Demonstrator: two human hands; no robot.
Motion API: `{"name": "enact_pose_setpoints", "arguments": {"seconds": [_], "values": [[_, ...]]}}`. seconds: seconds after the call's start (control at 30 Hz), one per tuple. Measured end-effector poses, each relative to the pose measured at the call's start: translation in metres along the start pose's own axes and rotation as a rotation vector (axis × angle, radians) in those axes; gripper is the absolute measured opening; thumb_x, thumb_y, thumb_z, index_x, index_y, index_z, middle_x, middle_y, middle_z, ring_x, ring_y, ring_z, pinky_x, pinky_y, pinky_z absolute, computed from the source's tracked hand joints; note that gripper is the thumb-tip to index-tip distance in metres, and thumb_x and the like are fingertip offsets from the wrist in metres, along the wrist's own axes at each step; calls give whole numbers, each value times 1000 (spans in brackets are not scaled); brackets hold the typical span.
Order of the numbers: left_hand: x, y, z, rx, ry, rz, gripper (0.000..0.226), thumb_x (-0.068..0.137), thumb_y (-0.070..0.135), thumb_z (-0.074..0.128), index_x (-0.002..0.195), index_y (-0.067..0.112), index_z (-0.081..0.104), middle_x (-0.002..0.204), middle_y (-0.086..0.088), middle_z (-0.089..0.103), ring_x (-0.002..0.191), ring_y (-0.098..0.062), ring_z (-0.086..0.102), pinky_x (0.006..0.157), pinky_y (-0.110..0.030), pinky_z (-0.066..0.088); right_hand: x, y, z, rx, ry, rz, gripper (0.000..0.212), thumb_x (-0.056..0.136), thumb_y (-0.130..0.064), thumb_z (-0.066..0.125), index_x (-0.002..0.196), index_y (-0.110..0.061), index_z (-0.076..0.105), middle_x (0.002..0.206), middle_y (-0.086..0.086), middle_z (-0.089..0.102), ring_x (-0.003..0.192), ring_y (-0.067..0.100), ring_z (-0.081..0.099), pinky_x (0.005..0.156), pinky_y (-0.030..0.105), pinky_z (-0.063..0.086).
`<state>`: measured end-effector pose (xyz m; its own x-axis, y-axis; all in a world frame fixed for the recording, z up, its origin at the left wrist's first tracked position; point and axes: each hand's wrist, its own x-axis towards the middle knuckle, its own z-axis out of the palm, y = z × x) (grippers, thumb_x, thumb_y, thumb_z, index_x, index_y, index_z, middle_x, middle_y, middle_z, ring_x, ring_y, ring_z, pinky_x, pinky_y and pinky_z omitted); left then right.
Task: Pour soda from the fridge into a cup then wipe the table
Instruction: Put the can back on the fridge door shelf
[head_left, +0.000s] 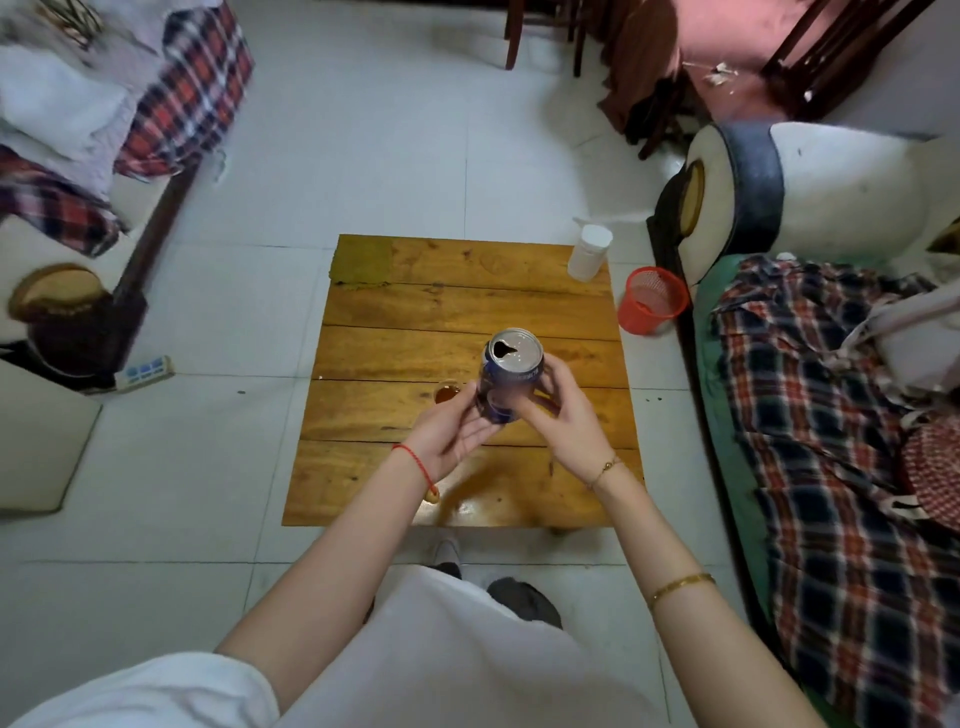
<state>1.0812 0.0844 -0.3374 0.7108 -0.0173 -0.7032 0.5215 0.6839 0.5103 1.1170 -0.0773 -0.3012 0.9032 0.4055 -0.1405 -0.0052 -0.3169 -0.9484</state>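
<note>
A floor of pale tiles (363, 156) is seen from the head camera, and a low table (415, 312) of wooden planks is set upon it. On the table's far left corner a greenish cloth (362, 260) is laid flat, and on its far right corner a white plastic bottle (588, 252) is stood upright. Just beside that corner, on the floor, a red mesh basket (652, 300) is placed. A couch covered in plaid fabric (831, 467) is seen along the right edge, and more plaid cloth is draped at the upper left.

Above the middle of the table a blue soda can (510, 374) is held in both hands, roughly upright with its top tipped toward the camera; its mouth is open, and the dark opening is seen in the silver lid. The left hand (452, 434) is cupped under and against the can's lower left side, palm up, with the fingers curved around it. The right hand (563, 410) is wrapped round the right side of the can, fingers curled along its wall. A small cup (447, 393) holding brown liquid is stood on the table just left of the can, partly hidden behind the left hand's fingers. A red string is worn on the left wrist and thin gold bracelets on the right arm.
</note>
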Motion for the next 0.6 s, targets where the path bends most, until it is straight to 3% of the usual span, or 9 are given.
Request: {"name": "enact_pose_setpoints", "arguments": {"seconds": [0.17, 0.3, 0.5, 0.6], "values": [[-36, -1, -9, -29, 33, 59, 34, 99, 31, 52, 116, 4, 61, 111, -21, 71, 89, -22, 73, 81, -33, 59, -12, -17, 2, 7, -151, -27, 47, 100, -27, 50, 144, -14, 43, 141, -5, 52, 130, -2, 47, 107, 21, 42], [-67, -18, -17, -108, 87, 115, 30, 98, 30, 53, 113, 4, 62, 105, -19, 73, 91, -22, 74, 80, -33, 60, -23, -18, 7, -44, -226, -64, 55, 98, -44, 42, 145, -16, 45, 146, -3, 51, 136, 10, 44, 114, 44, 37], [-122, -66, -28, -258, 196, 214, 28, 99, 28, 53, 108, 4, 62, 96, -18, 75, 85, -22, 75, 75, -31, 61, -55, -15, 18, -91, -399, -139, 39, 103, -31, 42, 140, -21, 49, 143, -4, 53, 133, 10, 48, 111, 45, 41], [-150, -96, -37, -367, 267, 265, 33, 98, 28, 53, 118, 2, 60, 101, -21, 73, 86, -23, 74, 71, -31, 62, -74, -13, 28, -123, -520, -188, 40, 103, -30, 42, 141, -19, 49, 140, -5, 55, 131, 9, 50, 110, 44, 42]]}}
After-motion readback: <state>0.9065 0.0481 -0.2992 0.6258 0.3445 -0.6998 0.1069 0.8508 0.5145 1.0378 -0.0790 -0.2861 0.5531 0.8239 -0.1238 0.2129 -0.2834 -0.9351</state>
